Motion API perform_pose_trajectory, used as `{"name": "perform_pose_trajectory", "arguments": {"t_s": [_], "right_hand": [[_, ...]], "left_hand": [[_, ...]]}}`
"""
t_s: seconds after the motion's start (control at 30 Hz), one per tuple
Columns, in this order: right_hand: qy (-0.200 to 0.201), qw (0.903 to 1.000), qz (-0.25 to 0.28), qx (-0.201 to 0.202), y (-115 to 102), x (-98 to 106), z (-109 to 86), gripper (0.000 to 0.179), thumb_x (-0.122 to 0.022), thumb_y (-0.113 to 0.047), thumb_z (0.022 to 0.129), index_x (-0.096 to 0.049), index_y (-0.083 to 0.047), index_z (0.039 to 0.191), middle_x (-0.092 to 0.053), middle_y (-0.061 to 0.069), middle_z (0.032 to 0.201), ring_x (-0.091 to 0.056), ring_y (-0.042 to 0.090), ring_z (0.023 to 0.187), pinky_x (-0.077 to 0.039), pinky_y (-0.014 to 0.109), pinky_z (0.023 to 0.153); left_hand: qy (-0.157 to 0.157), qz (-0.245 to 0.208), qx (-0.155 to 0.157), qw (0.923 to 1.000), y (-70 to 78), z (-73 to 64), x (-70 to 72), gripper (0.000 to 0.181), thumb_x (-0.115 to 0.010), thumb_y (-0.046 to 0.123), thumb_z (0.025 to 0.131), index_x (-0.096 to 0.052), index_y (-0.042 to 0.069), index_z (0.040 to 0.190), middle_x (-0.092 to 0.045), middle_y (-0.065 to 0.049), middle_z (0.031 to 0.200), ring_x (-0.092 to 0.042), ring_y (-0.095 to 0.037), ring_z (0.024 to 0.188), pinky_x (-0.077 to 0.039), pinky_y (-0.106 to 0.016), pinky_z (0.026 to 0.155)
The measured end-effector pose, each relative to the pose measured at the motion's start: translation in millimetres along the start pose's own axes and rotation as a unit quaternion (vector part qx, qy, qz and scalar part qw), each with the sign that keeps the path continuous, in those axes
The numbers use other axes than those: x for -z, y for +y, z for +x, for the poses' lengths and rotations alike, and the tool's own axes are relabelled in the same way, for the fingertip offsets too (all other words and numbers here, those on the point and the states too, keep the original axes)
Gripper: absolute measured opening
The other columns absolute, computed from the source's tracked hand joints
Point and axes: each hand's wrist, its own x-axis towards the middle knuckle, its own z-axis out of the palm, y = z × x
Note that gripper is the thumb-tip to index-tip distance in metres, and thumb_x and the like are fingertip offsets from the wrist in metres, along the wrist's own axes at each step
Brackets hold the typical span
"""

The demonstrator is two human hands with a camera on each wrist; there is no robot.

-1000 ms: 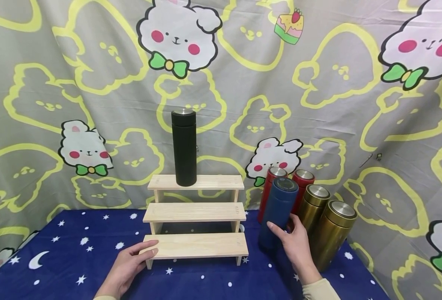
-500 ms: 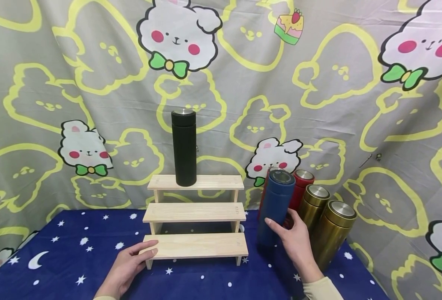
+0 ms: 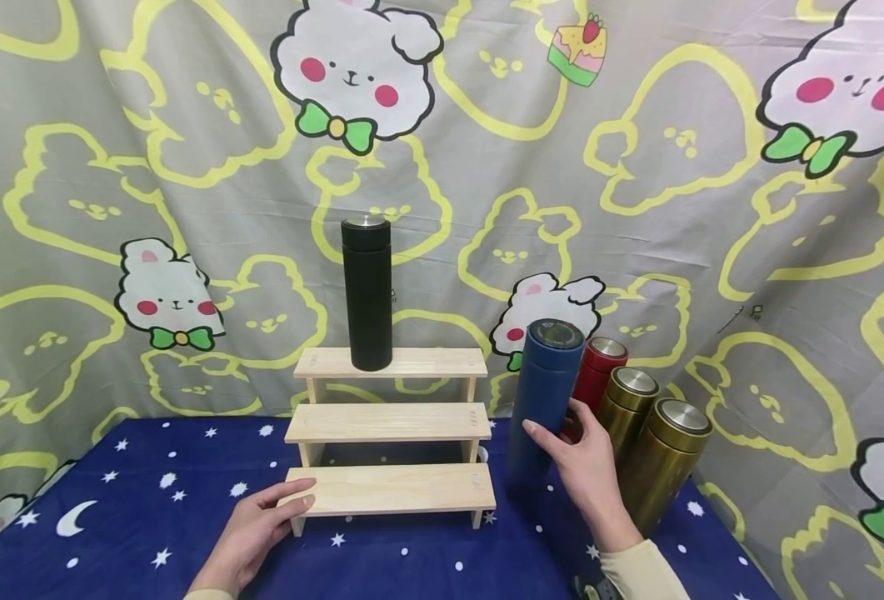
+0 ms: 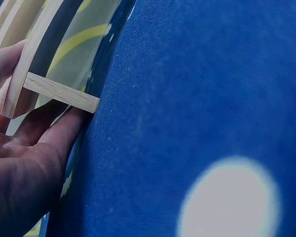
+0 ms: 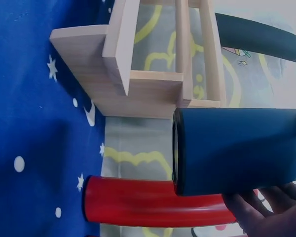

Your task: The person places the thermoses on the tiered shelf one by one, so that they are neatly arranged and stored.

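Observation:
My right hand (image 3: 587, 467) grips a blue thermos (image 3: 546, 375) around its lower half, thumb on the near side. The thermos leans slightly and, in the right wrist view, its base (image 5: 176, 153) hangs off the table, beside the stand. At the left end of a three-tier wooden stand (image 3: 389, 490), my left hand (image 3: 254, 529) holds the lowest step. Its thumb lies over the board and the other fingers reach beneath, by the leg (image 4: 61, 92). On the top step a black thermos (image 3: 367, 304) stands upright, left of the middle.
To the right of the stand, a red thermos (image 3: 602, 362) and two gold thermoses (image 3: 629, 408) stand close by my right hand. Another red thermos (image 5: 133, 200) shows below the blue one in the right wrist view. A patterned curtain (image 3: 442, 200) hangs behind the blue starry tablecloth (image 3: 149, 500).
The blue thermos has risen and shifted a little left in my right hand, and it now hides the left red thermos in the head view. My left hand has stayed in place.

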Motion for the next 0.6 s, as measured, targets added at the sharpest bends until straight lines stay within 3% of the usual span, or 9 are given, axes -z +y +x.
{"name": "perform_pose_trajectory", "arguments": {"t_s": [0.33, 0.6], "right_hand": [[-0.006, 0.9999, 0.005, 0.010, -9.8, 1.0, 3.7, 0.071, -0.078, -0.040, 0.085, -0.047, -0.010, 0.141, -0.055, 0.014, 0.133, -0.054, 0.033, 0.118, -0.045, 0.055, 0.098], [-0.004, 0.9994, 0.021, 0.027, -16.8, -4.6, 9.6, 0.065, -0.079, -0.037, 0.084, -0.052, -0.012, 0.137, -0.060, 0.012, 0.126, -0.056, 0.029, 0.112, -0.049, 0.050, 0.093]], "left_hand": [[0.000, 0.004, -0.001, 1.0000, 1.0, -0.7, 0.5, 0.047, -0.080, 0.024, 0.084, -0.068, -0.001, 0.122, -0.039, -0.029, 0.145, -0.059, -0.023, 0.107, -0.047, -0.048, 0.096], [-0.001, 0.006, 0.005, 1.0000, 2.6, -0.9, -0.1, 0.047, -0.081, 0.024, 0.083, -0.068, 0.000, 0.122, -0.039, -0.029, 0.145, -0.060, -0.023, 0.106, -0.047, -0.049, 0.097]]}}
